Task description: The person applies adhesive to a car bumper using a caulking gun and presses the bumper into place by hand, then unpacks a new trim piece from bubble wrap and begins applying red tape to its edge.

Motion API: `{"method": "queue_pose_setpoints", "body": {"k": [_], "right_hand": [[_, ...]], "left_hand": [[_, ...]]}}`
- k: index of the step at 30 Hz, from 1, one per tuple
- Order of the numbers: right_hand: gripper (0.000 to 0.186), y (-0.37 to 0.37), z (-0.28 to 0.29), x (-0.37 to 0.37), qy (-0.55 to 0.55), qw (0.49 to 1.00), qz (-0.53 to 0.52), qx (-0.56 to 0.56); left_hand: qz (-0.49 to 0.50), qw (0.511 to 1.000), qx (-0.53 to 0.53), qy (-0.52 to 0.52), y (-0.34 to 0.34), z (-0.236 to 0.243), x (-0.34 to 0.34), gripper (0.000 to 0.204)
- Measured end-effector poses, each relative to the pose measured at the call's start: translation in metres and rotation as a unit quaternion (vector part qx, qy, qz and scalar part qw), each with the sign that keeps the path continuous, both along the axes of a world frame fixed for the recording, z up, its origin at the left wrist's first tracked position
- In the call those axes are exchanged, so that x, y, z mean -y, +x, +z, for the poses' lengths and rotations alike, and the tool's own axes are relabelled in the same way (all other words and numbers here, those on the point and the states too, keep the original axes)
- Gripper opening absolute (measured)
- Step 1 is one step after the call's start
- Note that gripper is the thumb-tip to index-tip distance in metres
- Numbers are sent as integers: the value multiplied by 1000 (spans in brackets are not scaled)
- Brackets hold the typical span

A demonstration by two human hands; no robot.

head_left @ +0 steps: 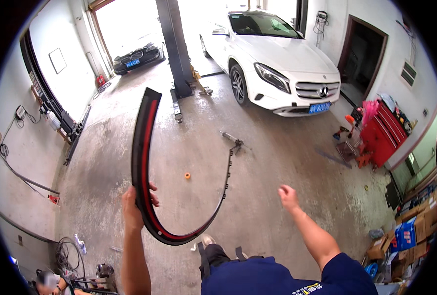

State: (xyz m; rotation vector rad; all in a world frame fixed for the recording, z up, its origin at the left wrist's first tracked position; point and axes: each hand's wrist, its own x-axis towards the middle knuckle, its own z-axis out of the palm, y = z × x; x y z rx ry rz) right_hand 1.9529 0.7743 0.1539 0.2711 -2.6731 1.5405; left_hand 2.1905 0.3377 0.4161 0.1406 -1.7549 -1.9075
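My left hand (pixel 134 205) is wrapped round a curved black wheel arch trim (pixel 140 147), raised over the floor. A red strip runs along its inner side, and small clips line its thin far end. The trim bends in a U from upper left, down past my hand and up to the right. Held away from it, my right hand (pixel 288 197) has its fingers curled closed; anything inside them is hidden. Beyond the trim's clipped end lies what looks like a caulking gun (pixel 235 141) on the floor. A small orange roll (pixel 187 175) rests inside the curve.
A white car (pixel 282 59) stands ahead beside a dark lift post (pixel 175 49), with a black car (pixel 139 54) farther left. At right are a red tool cabinet (pixel 383 130) and cardboard boxes (pixel 424 221). Coiled cables (pixel 68 255) and a person (pixel 51 282) are at lower left.
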Motion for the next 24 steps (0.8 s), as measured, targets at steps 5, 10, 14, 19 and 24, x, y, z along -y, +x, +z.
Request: {"method": "queue_pose_setpoints", "body": {"k": [5,10,14,19,24], "right_hand": [[29,-85,202,252,-278,922,265,-50],[31,-170,322,377,-313,911,233,-130],[33,-256,357,424,-405,881,239,-55],[28,-358,334,491,-422,891,148,-80],[19,-446,295,569,-362,921,128,-60]], "left_hand": [[-107,994,-32,-19,-135,-23,70,60],[-201,979,-42,1,-267,-17,154,59],[-261,965,-19,-10,-364,-10,200,58],[-349,937,10,-7,-480,-16,264,54],[-347,935,27,-69,-593,-14,310,57]]}}
